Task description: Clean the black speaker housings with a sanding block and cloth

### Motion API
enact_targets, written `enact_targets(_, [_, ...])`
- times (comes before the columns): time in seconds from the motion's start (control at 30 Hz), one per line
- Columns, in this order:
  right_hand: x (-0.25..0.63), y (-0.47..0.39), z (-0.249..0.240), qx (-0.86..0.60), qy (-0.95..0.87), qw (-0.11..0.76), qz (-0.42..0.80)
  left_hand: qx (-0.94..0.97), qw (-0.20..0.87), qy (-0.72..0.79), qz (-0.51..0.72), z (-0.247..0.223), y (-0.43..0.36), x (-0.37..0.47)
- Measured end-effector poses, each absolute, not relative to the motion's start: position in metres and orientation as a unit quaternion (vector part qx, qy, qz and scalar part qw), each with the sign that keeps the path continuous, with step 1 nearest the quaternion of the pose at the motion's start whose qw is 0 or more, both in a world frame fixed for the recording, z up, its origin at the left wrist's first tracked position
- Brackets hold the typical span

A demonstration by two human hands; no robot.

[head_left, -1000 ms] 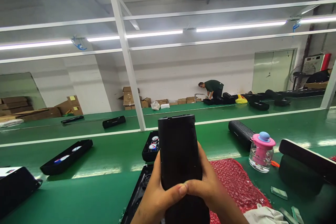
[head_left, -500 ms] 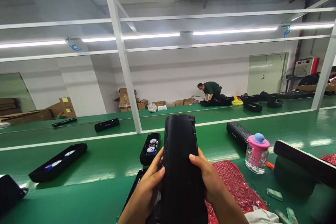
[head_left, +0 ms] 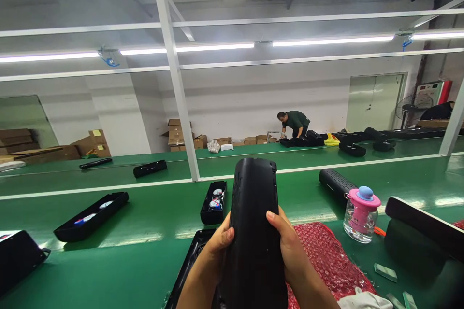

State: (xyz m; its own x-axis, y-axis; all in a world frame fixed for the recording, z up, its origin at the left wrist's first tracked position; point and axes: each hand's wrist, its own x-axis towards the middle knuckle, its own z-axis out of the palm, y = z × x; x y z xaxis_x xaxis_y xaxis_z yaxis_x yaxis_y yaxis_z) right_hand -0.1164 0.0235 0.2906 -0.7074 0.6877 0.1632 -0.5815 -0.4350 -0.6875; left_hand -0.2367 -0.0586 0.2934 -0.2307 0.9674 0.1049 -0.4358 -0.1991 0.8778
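A long black plastic speaker housing (head_left: 255,231) stands tilted up in front of me, its far end raised. My left hand (head_left: 213,256) is closed on its left side, thumb on the edge. My right hand (head_left: 290,241) grips the right side, thumb resting on the upper face. Below my left hand lies an open black shell (head_left: 192,263), partly covered by my forearm. Beyond it an open speaker case (head_left: 213,203) shows round white-and-silver parts and coloured wires. Red bubble wrap (head_left: 326,260) is spread beneath my right forearm.
On the green bench are another open case (head_left: 90,217), a black case (head_left: 20,263) at left, a closed speaker (head_left: 337,186), a pink-lidded bottle (head_left: 361,215), and a dark panel (head_left: 424,227). A white metal post (head_left: 177,87) rises behind. A person (head_left: 295,123) bends over far-off cases.
My view has turned slightly left, so the scene sits further right. More of the black case at the left edge shows. Both hands keep their hold on the speaker housing.
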Motion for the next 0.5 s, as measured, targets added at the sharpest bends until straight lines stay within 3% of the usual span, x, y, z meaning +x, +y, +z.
enact_targets(0.23, [-0.127, 0.042, 0.268, -0.136, -0.539, 0.501, 0.663, 0.361, 0.417, 0.452, 0.701, 0.301, -0.057, -0.231])
enact_targets(0.43, [-0.127, 0.063, 0.262, 0.014, -0.476, 0.395, 0.786, 0.408, 0.154, 0.641, 0.632, 0.297, -0.065, -0.200])
enact_targets(0.5, [-0.123, 0.072, 0.257, 0.065, -0.433, 0.340, 0.832, 0.426, 0.122, 0.655, 0.612, 0.298, -0.074, -0.197])
